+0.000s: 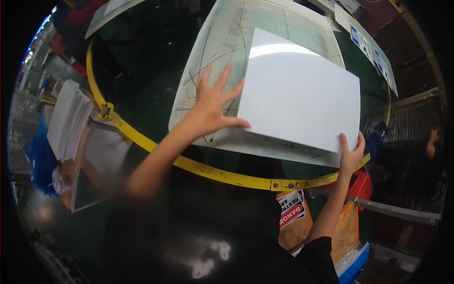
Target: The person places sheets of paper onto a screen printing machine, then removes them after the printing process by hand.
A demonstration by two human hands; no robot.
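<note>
A glossy white sheet (300, 92) lies tilted over a pale, worn board (215, 45) marked with dark hand-drawn lines. My left hand (213, 102) is at the sheet's left edge, fingers spread wide, with the thumb and a fingertip at or touching that edge. At the lower right corner my right hand (351, 154) pinches the sheet, thumb on its face and the other fingers around the side. A shadow under the near edge shows that the sheet is slightly raised there. What lies beneath it is hidden.
A curved yellow rail (227, 177) runs between my body and the board. Stacked white sheets (68, 120) stand at the left. Below right are a danger sign (291, 215) and a red part (360, 185). Another board (373, 47) is at upper right; people are at the sides.
</note>
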